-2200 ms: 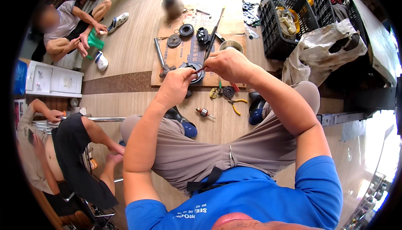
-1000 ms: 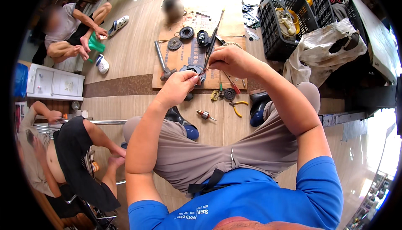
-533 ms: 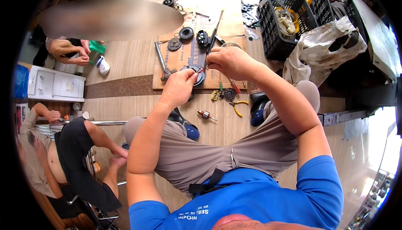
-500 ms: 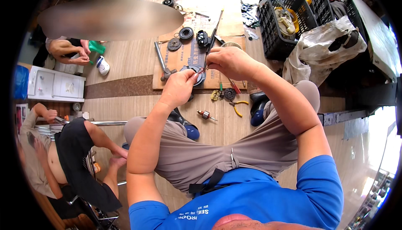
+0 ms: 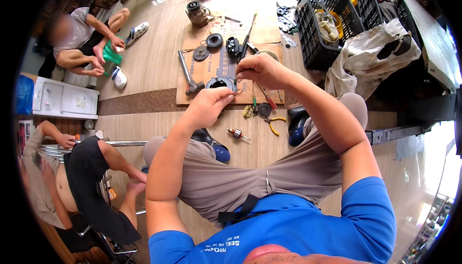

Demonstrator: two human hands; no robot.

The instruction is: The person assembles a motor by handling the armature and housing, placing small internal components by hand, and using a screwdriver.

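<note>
My left hand (image 5: 209, 106) is closed in a pinch on a small tangle of thin copper wire (image 5: 238, 92). Just beyond its fingers, a grey round motor housing (image 5: 211, 83) with a dark hollow lies on the cardboard (image 5: 196, 103). To the right, my right hand (image 5: 262, 71) hovers with bent fingers pressed together. A slim dark thing shows by its fingertips, too small to name. A hammer (image 5: 186, 69) lies left of the housing. Nearer me on the floor are a motor armature (image 5: 236, 132) and yellow-handled pliers (image 5: 273, 125).
Round dark discs (image 5: 200, 53) and a black block (image 5: 233, 46) lie farther up the cardboard. A red-handled screwdriver (image 5: 270, 102) is near its front edge. Black crates (image 5: 332, 23) stand at the right. Two other people sit at the left, near a white cabinet (image 5: 67, 98).
My hands have drawn slightly apart; my left hand has shifted a little toward me. The copper tangle now shows at its fingertips, and more of the housing is uncovered.
</note>
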